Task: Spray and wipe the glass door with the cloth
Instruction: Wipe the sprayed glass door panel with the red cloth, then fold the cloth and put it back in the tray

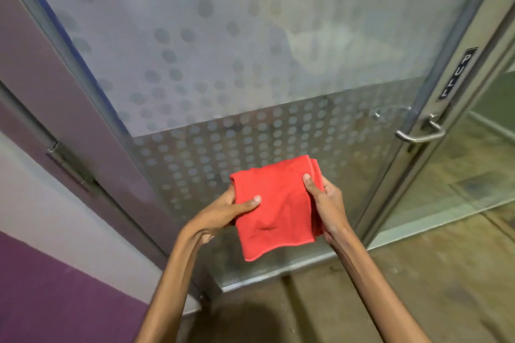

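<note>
Head view: both hands, left and right, gripping folded red cloth.

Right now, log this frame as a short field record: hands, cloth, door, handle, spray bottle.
left hand: grips the cloth's left edge, thumb on top
right hand: grips the cloth's right edge, thumb on top
cloth: red, folded, held in front of the door
glass door: frosted with a dot pattern
door handle: metal lever, right side, untouched
spray bottle: not in view
</note>
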`<action>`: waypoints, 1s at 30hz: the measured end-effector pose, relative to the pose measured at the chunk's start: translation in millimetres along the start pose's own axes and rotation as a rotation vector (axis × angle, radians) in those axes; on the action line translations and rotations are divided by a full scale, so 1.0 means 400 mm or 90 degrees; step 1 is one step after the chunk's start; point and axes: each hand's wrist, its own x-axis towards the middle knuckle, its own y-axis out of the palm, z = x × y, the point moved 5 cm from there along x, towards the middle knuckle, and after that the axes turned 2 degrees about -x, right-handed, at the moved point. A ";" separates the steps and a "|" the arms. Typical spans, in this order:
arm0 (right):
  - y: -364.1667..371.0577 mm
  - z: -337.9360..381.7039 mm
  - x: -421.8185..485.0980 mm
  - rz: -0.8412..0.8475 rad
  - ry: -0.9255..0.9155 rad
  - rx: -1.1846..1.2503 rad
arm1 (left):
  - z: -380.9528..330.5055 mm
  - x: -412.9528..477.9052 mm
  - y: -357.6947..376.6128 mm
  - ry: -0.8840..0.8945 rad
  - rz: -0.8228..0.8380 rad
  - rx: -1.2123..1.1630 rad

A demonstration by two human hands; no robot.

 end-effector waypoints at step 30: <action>-0.886 0.007 -0.718 -0.324 -0.023 -0.286 | 0.159 -0.159 0.897 0.276 0.197 0.323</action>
